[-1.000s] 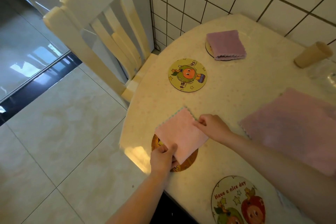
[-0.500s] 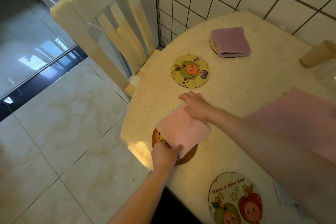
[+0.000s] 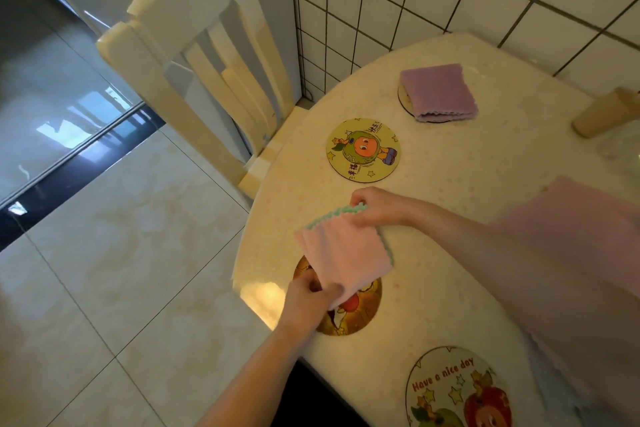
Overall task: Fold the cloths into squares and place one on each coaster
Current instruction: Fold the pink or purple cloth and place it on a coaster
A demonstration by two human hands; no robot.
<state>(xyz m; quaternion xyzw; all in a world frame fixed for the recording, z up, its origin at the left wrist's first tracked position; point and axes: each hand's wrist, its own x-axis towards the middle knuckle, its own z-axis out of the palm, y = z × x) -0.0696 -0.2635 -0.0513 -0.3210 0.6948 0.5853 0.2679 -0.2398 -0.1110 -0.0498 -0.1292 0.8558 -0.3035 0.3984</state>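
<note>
Pink folded cloth (image 3: 343,253) is held over the brown coaster (image 3: 356,312) at the table (image 3: 450,253) edge. Our left hand (image 3: 310,295) pinches its near corner; our right hand (image 3: 375,206) grips the far, green-trimmed edge. Compared with half a second ago, the far edge has been lifted off the table and the right hand has curled round it. We see a purple cloth (image 3: 438,92) lying folded on the far coaster (image 3: 405,102). The green coaster (image 3: 363,149) and the "Have a nice day" coaster (image 3: 450,388) carry nothing. A larger pink cloth (image 3: 585,229) lies unfolded at right.
</note>
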